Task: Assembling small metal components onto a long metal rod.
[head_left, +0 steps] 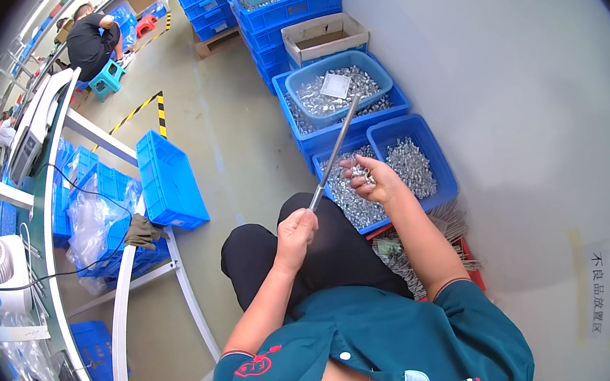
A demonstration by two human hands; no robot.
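Note:
My left hand (297, 235) is closed around the lower end of a long, thin metal rod (335, 155), which slants up and to the right above my knees. Several small shiny metal parts (360, 175) lie in the curled fingers of my right hand (378, 181), close beside the rod. Below that hand stands a blue divided bin (448, 174) with heaps of small metal pieces in both compartments. Just beyond it, a light blue basket (299, 89) of similar pieces, with a white square card (336, 85) on top, rests in another blue bin.
Stacked blue crates (285, 13) and a cardboard box (325, 35) line the wall on the right. Many thin metal rods (450, 223) lie by my right forearm. On the left are a workbench (44, 243) and an upright blue crate (168, 180). Another person (89, 46) sits far off.

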